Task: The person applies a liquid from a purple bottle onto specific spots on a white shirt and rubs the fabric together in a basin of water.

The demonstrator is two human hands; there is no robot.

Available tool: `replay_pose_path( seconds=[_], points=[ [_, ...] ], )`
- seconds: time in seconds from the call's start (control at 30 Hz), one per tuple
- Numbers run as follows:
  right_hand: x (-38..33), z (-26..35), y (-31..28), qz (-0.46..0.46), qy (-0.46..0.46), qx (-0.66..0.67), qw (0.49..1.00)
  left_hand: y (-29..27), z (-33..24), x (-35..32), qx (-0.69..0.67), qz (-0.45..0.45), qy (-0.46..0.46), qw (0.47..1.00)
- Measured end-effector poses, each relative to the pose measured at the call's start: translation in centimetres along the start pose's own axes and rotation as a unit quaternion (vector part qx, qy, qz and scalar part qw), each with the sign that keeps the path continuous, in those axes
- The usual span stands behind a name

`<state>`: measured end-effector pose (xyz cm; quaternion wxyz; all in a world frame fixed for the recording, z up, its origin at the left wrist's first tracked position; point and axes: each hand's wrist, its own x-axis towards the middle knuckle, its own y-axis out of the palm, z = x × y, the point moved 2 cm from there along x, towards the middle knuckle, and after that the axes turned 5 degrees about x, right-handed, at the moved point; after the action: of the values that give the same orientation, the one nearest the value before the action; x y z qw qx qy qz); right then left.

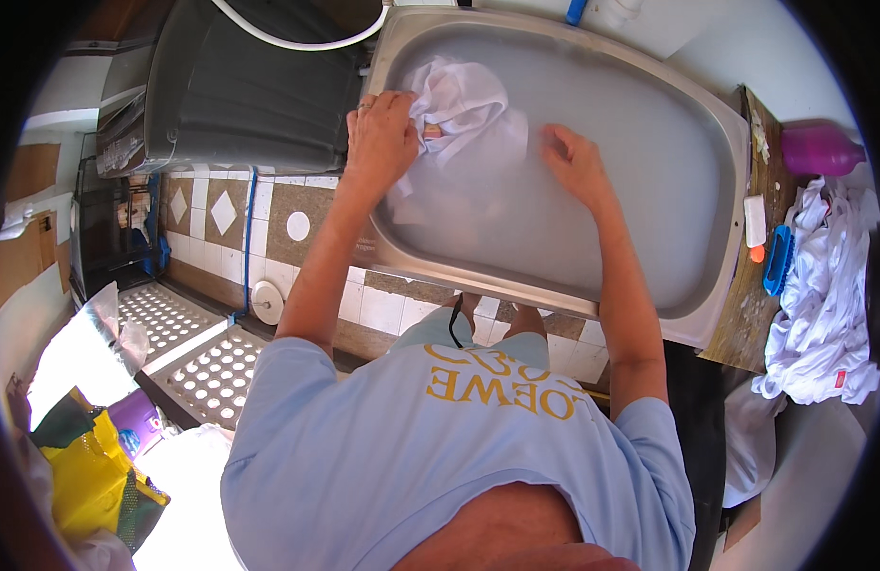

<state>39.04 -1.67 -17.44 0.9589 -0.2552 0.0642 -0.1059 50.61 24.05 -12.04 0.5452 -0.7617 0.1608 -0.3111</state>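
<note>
Over the sink [706, 285], seen from the head camera, a person in a light blue shirt is leaning in with both arms stretched forward. Cloudy water is filling the metal basin. Both hands are working a white cloth [468, 105] that is lying bunched at the far left of the basin, partly above the water and partly sunk in it. The left hand [381, 133] is closing its fingers on the cloth's left edge, gripping a fold. The right hand [573, 162] is resting in the water just beside the cloth's right side, fingers bent and touching the wet fabric; I cannot tell whether it is gripping anything. To the right, on the table [740, 324], a blue brush [778, 259] and a white soap bar [754, 221] are lying near the rim, with a purple bottle [820, 149] behind them and a heap of white laundry [825, 305] alongside. Down left, a yellow bag [88, 476] is sitting on the floor.
</note>
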Motion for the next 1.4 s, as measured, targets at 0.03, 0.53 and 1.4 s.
replay_pose_path(
  seconds=[0.03, 0.53, 1.4],
  points=[
    [0.1, 0.0, 0.0, -0.002, -0.006, -0.016, 1.000, 0.3, 0.6, 0.4, 0.038, 0.019, -0.015, 0.999],
    [0.3, 0.1, -1.7, -0.006, 0.026, 0.025, 0.999, -0.5, 4.9, 2.6, -0.511, 0.168, -0.228, 0.811],
    [0.1, 0.2, -1.6, 0.036, 0.014, -0.150, 0.988, 1.2, 3.4, 0.3, -0.211, -0.078, -0.106, 0.969]
  ],
)
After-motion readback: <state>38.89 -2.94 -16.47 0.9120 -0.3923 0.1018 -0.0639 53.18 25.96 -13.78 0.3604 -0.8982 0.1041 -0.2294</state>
